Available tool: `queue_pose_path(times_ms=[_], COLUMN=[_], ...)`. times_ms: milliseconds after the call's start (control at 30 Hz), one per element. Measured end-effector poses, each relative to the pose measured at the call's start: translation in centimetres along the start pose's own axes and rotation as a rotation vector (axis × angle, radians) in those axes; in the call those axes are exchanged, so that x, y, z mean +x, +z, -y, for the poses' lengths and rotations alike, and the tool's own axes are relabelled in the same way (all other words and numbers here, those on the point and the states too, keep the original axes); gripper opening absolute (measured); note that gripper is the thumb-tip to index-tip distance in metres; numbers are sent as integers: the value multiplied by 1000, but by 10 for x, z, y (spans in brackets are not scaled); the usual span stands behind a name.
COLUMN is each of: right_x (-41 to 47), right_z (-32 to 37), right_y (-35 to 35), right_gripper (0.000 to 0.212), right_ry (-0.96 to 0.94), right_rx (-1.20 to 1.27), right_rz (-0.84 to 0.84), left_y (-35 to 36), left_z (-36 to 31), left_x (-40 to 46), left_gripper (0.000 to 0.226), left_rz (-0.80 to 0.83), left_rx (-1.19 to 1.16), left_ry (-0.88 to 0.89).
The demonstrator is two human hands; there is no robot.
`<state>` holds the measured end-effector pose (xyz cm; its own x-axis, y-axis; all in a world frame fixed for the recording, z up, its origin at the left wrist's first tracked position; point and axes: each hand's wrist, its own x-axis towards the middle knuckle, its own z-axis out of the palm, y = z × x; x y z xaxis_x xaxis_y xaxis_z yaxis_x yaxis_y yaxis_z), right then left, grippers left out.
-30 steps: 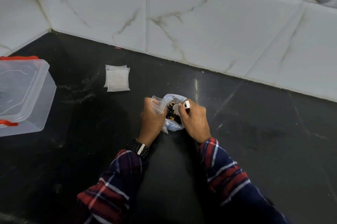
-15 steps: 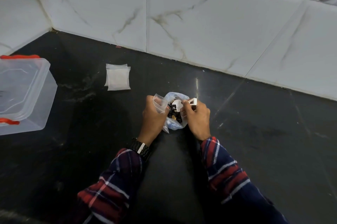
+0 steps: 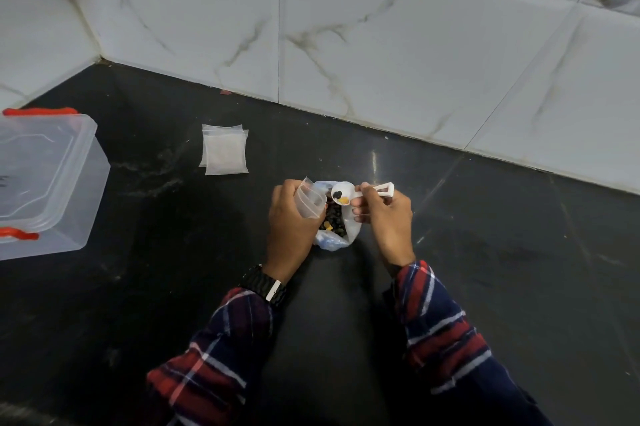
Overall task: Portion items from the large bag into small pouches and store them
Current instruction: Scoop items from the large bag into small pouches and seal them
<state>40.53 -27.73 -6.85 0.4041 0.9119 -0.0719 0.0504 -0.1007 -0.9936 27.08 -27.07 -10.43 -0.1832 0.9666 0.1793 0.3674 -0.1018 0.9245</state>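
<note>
While my right hand (image 3: pixel 384 217) pinches the handle of the white scoop (image 3: pixel 349 195), its bowl sits level above the open large bag (image 3: pixel 334 221) and carries a few dark pieces and one yellow one. My left hand (image 3: pixel 289 221) is curled round a small pouch (image 3: pixel 311 198), holding its mouth open and tilted toward the scoop; pouch and scoop are just beside each other, not yet touching. The large bag rests on the black counter (image 3: pixel 485 287) between both hands, its contents showing dark with some yellow.

To do this step well, I judge the scoop should stay level until its lip is inside the pouch mouth, then tip slowly so pieces slide rather than bounce. Working directly over the bag means any spill should fall back in. The pouch film looks thin and limp, so my left fingers must keep the opening spread; if it collapses, pieces may scatter on the counter.

A stack of spare pouches (image 3: pixel 225 152) lies flat farther back on the counter. The clear storage box (image 3: pixel 48 179), lid on with red clasps, stands well apart at the left.
</note>
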Motion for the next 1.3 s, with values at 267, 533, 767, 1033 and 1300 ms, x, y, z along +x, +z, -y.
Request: queue_pose_path(times_ms=[267, 533, 767, 1033, 1300], right_x=[-26, -25, -24, -13, -11], right_z=[20, 13, 14, 5, -18], right_y=[10, 8, 9, 7, 1], right_gripper=[15, 31, 26, 10, 14], right_ry=[-602, -806, -828, -516, -538], right_rx=[-308, -454, -470, -353, -525], right_rz=[178, 257, 257, 75, 174], left_y=[-1, -5, -4, -2, -3], left_z=[0, -5, -4, 1, 5], left_x=[1, 0, 2, 4, 5], left_gripper=[43, 31, 32, 42, 37], left_rz=[20, 21, 22, 20, 75], left_rx=[-66, -142, -159, 14, 13], left_ry=[-8, -58, -60, -103, -192])
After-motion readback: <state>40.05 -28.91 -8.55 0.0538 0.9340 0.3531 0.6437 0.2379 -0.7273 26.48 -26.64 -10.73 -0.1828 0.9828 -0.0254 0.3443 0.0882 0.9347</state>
